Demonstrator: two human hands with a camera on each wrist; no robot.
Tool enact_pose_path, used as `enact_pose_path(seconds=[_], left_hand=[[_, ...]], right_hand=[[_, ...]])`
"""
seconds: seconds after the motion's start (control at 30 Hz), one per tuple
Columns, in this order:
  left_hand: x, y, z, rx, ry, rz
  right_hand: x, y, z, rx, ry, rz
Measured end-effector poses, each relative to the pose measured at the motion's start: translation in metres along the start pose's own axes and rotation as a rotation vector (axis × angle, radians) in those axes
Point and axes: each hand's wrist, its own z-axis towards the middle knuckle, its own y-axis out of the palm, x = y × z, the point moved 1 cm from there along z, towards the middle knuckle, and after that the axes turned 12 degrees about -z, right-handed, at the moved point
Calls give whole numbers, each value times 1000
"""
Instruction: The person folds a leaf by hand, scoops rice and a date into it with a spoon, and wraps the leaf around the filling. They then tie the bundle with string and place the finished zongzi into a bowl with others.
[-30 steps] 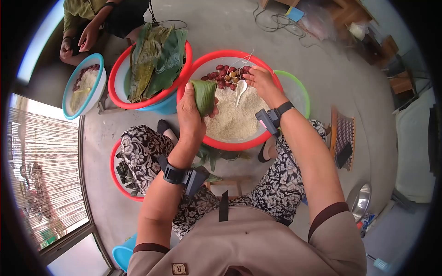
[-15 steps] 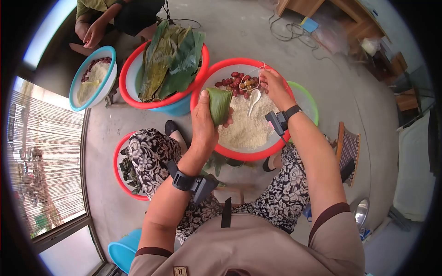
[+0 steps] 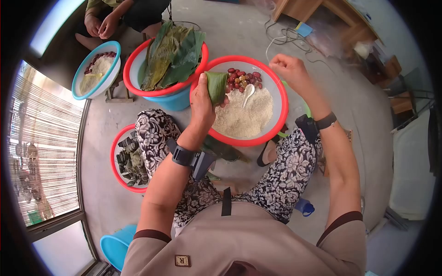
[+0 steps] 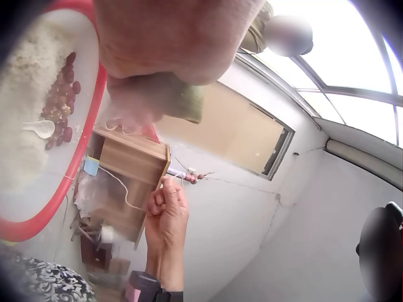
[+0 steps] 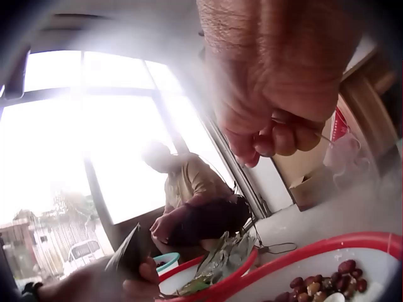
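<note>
In the head view my left hand (image 3: 201, 105) grips a green leaf-wrapped bundle (image 3: 217, 87) over the left edge of a red-rimmed basin (image 3: 285, 103). The left wrist view shows part of the bundle (image 4: 184, 99) below the blurred palm. My right hand (image 3: 292, 72) is raised past the basin's upper right rim, fingers curled, pinching a thin white string (image 3: 268, 48); a short piece of string (image 5: 325, 138) shows by its fingers in the right wrist view. The basin holds white rice (image 3: 241, 117), dark red dates (image 3: 234, 77) and a white spoon (image 3: 248, 95).
Broad leaves (image 3: 172, 57) fill another red-rimmed basin at upper left. Beyond it stands a blue-rimmed basin (image 3: 77, 92) with rice and dates, near a seated person (image 3: 108, 23). Dark wrapped bundles (image 3: 131, 161) lie in a basin beside my knee. A blue bottle (image 3: 304, 207) is on the floor.
My right hand has moved away from above the dates, up and to the right, with the string. My left hand still grips the bundle. The head view has shifted slightly.
</note>
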Motion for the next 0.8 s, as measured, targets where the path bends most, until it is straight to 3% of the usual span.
enact_pose_path(seconds=[0.03, 0.13, 0.27, 0.5, 0.6, 0.67, 0.8], left_hand=[[1, 1, 0, -16, -4, -7], [3, 3, -3, -46, -5, 8], [-7, 0, -1, -76, -35, 36], [-5, 2, -11, -251, -276, 154], [-5, -3, -8, -267, -208, 284], [-4, -8, -2, -169, -59, 429], [2, -9, 0, -102, 60, 621]], right_hand=[[-9, 6, -11, -36, -154, -248], [-33, 25, -32, -210, -200, -409], [-47, 43, -42, -206, -366, -482], [-69, 36, -42, -216, -350, -375], [-68, 25, -50, -287, -271, -314], [-64, 18, -56, -211, -443, -437], [-80, 6, -71, -286, -448, -495]])
